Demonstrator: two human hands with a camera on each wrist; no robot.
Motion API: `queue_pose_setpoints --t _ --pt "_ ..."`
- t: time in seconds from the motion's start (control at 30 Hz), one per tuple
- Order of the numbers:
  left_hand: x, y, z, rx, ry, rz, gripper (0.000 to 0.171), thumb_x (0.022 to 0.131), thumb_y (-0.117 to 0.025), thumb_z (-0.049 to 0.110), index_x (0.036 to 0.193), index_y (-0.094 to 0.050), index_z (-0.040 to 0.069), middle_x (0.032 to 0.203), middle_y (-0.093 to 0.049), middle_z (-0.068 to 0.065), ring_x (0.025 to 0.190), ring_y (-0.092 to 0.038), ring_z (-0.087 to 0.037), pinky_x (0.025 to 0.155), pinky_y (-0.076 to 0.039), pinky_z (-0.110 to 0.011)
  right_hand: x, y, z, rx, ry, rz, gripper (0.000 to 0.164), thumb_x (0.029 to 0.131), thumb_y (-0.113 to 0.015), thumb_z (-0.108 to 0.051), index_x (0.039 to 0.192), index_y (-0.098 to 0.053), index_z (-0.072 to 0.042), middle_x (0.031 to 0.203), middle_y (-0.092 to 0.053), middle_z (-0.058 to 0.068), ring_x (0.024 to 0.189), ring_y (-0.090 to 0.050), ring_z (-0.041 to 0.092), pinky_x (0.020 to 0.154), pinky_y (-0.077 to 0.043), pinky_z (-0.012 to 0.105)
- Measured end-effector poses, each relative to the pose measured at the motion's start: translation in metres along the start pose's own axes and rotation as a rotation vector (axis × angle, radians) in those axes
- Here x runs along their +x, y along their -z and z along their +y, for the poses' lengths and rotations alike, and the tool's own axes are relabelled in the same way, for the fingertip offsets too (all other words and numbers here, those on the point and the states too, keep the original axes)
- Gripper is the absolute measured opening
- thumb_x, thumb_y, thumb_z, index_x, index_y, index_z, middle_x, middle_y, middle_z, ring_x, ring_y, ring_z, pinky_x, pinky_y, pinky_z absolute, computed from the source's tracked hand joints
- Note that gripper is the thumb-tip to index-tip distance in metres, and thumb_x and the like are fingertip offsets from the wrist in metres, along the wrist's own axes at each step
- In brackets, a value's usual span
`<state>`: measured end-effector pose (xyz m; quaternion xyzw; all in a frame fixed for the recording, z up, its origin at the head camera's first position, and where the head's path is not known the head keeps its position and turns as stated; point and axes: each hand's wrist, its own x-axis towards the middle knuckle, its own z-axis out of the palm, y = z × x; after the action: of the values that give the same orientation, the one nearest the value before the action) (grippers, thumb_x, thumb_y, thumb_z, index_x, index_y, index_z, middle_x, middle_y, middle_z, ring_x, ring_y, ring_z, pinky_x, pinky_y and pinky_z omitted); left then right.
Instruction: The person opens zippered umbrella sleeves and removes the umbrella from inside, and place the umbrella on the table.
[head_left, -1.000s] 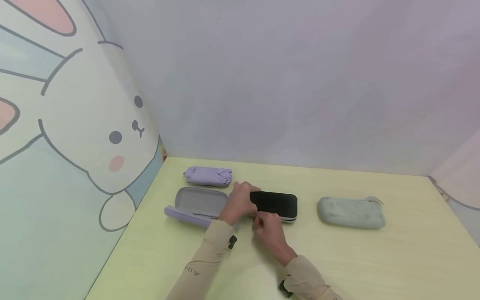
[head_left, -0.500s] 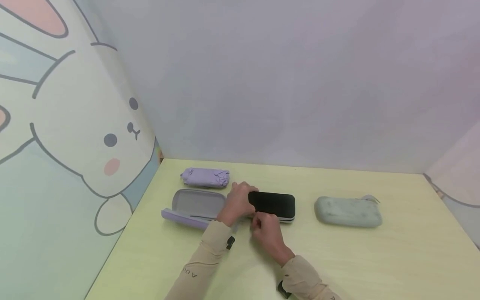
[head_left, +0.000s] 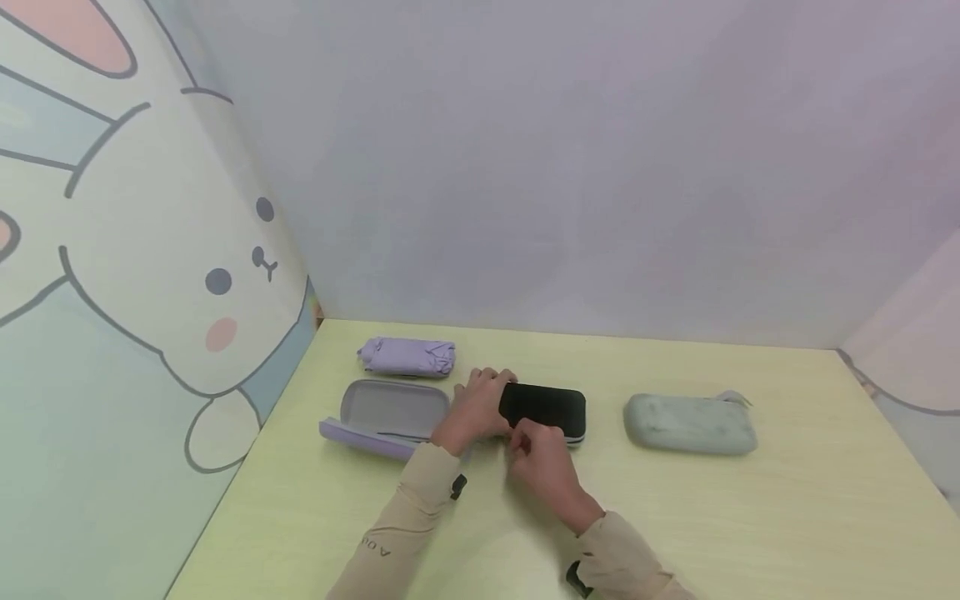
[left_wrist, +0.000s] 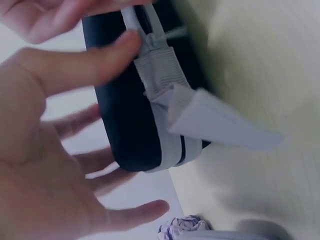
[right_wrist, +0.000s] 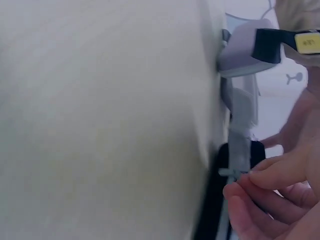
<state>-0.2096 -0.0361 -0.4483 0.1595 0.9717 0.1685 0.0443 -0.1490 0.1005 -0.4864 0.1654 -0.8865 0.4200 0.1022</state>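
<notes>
A black zip case (head_left: 544,405) with a pale grey zip lies on the table, front and centre. My left hand (head_left: 480,404) grips its left end, the thumb on the zip side and the fingers behind, as the left wrist view shows. Near that thumb, a ribbed grey fabric tab (left_wrist: 162,70) covers the zip's end, and a pale strap (left_wrist: 225,122) hangs from it. My right hand (head_left: 543,458) pinches the small zip pull (right_wrist: 230,172) between thumb and forefinger at the case's front edge. The fingertips partly hide the pull.
Left of the hands lies an open lavender case (head_left: 393,408) with a grey inside. Behind it sits a crumpled lavender bundle (head_left: 407,357). A grey-green zip pouch (head_left: 690,423) lies to the right on the pale yellow table (head_left: 750,525), which a wall backs.
My right hand has shifted slightly right along the case's front edge. The left hand's fingers have spread and moved a little right on the case. The head view has turned slightly.
</notes>
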Motion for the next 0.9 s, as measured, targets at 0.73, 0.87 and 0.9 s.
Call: queue_pose_setpoints --t 0.73,0.87,0.9 --pt "-0.01 -0.008 0.002 0.007 -0.173 0.081 0.084 0.062 -0.088 0.036 0.134 -0.05 0.013 0.118 -0.047 -0.008 0.107 -0.042 -0.023 0.085 -0.041 -0.042 0.025 0.098 0.005 -0.148 0.075 0.108 0.015 0.075 -0.072 0.007 0.081 -0.068 -0.007 0.077 -0.065 0.005 0.072 -0.061 0.022 0.059 -0.047 0.035" --pt "-0.008 -0.009 0.002 0.036 -0.15 0.065 0.083 0.062 -0.086 0.036 0.133 -0.051 0.012 0.119 -0.047 -0.008 0.108 -0.042 -0.023 0.084 -0.04 -0.041 0.027 0.103 0.008 -0.132 0.059 0.086 0.014 0.075 -0.071 0.007 0.085 -0.069 -0.003 0.084 -0.067 0.009 0.081 -0.061 0.029 0.064 -0.049 0.039" --pt "-0.007 -0.009 0.003 0.043 -0.144 0.059 0.083 0.061 -0.086 0.036 0.132 -0.051 0.012 0.119 -0.047 -0.008 0.109 -0.041 -0.023 0.084 -0.04 -0.041 0.027 0.104 0.009 -0.126 0.054 0.078 0.014 0.075 -0.07 0.007 0.086 -0.069 -0.003 0.085 -0.067 0.009 0.082 -0.061 0.03 0.065 -0.049 0.04"
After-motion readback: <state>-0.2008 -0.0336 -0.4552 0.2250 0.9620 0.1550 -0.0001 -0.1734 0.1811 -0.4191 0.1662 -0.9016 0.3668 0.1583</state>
